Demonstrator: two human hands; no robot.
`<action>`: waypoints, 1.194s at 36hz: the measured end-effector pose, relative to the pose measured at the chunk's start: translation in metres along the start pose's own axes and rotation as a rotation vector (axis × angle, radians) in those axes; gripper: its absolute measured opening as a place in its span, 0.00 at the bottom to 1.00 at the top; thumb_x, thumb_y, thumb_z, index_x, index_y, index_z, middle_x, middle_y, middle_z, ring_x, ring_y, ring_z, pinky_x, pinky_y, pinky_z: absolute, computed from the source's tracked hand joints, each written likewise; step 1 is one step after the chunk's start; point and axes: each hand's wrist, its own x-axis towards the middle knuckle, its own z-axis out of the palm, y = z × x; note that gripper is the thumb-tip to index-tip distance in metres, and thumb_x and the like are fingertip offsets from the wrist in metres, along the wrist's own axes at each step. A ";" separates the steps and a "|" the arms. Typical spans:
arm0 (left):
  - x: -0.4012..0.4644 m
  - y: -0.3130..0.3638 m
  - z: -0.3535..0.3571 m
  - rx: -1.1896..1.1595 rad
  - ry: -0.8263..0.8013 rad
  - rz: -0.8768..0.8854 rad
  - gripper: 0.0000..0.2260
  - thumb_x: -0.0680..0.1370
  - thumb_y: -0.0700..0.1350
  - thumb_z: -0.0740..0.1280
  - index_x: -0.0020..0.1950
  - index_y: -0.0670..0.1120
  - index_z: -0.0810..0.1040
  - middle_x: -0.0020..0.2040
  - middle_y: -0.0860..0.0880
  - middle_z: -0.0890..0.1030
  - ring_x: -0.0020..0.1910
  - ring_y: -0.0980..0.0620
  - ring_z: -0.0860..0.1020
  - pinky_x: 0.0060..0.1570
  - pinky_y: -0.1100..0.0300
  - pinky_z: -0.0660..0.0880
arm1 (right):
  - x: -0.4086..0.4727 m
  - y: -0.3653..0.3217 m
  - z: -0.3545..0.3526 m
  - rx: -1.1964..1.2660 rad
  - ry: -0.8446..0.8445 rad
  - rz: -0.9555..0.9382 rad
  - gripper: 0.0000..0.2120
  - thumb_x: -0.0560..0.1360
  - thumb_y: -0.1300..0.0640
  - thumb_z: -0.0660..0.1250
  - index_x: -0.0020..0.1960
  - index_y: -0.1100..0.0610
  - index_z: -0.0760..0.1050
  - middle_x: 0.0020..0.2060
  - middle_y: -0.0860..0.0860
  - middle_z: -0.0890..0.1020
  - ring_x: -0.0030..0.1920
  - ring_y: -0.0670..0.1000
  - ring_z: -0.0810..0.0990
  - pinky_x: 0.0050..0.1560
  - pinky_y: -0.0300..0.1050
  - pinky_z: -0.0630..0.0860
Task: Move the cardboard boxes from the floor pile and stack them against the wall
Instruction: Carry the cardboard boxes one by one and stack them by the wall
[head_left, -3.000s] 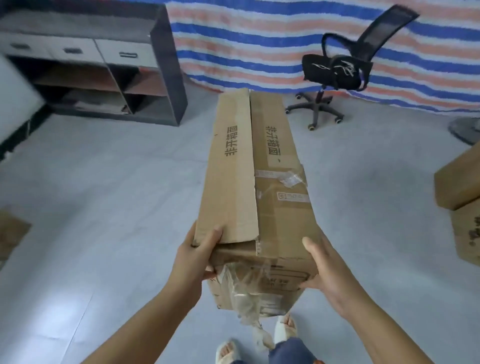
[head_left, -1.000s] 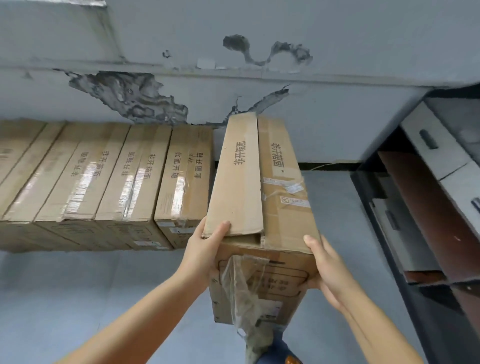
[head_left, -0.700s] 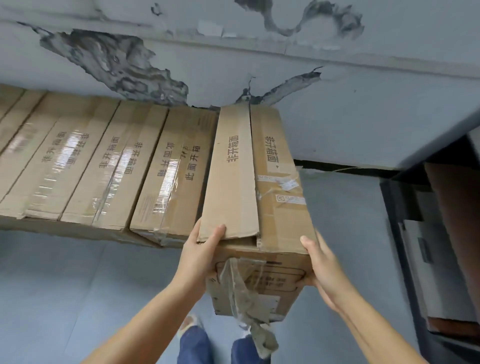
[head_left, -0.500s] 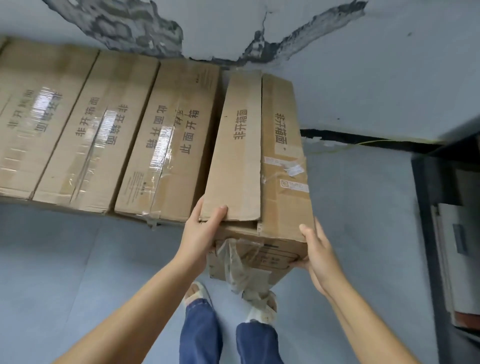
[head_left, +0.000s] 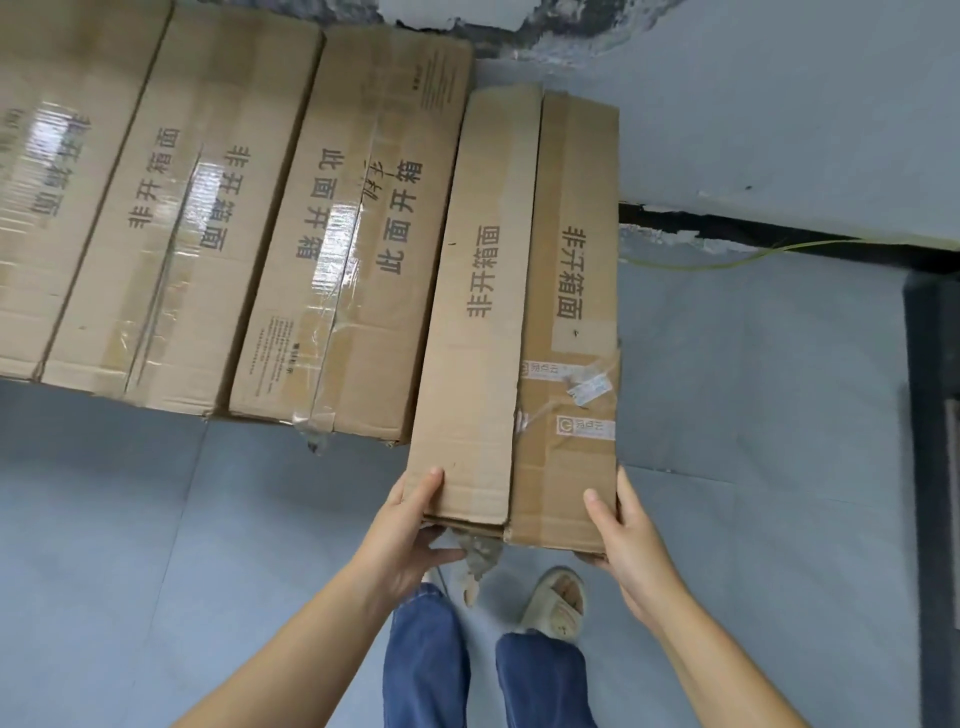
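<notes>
So the long cardboard box (head_left: 519, 322) is now coming down at the right end of the row of boxes (head_left: 218, 208) along the wall (head_left: 779, 104), lower than half a second ago. Left hand (head_left: 410, 530) is gripping its near-left corner, right hand (head_left: 623, 530) is curling round the near-right edge. Looks nearly placed, just needing release; feet in slippers (head_left: 556, 603) are standing right beneath.

Held box (head_left: 519, 312) – "非开箱面"; neighbour box (head_left: 358, 234) – "此面开箱"

arms (head_left: 291, 639): bare, no sleeves | legs: blue jeans (head_left: 426, 670) | foot: pale open-toed slipper (head_left: 556, 603)
</notes>
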 end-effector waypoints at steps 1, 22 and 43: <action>0.007 0.002 -0.001 -0.031 0.001 0.000 0.09 0.80 0.50 0.63 0.59 0.50 0.73 0.58 0.43 0.75 0.58 0.42 0.75 0.49 0.40 0.77 | 0.008 -0.002 0.001 -0.006 -0.001 -0.014 0.31 0.74 0.40 0.63 0.74 0.38 0.56 0.71 0.43 0.70 0.68 0.50 0.71 0.67 0.62 0.69; 0.093 0.037 -0.006 -0.339 0.091 -0.004 0.12 0.81 0.41 0.62 0.62 0.38 0.72 0.61 0.40 0.76 0.54 0.42 0.77 0.53 0.40 0.74 | 0.097 -0.023 0.032 -0.045 0.078 -0.098 0.21 0.82 0.54 0.57 0.74 0.47 0.61 0.62 0.46 0.75 0.51 0.40 0.76 0.40 0.40 0.75; -0.182 0.064 -0.004 0.577 -0.072 0.374 0.14 0.80 0.43 0.63 0.66 0.51 0.72 0.58 0.48 0.80 0.58 0.53 0.78 0.61 0.52 0.74 | -0.149 -0.116 -0.041 -0.419 -0.149 -0.379 0.29 0.79 0.57 0.63 0.75 0.45 0.54 0.70 0.45 0.68 0.66 0.40 0.68 0.66 0.41 0.67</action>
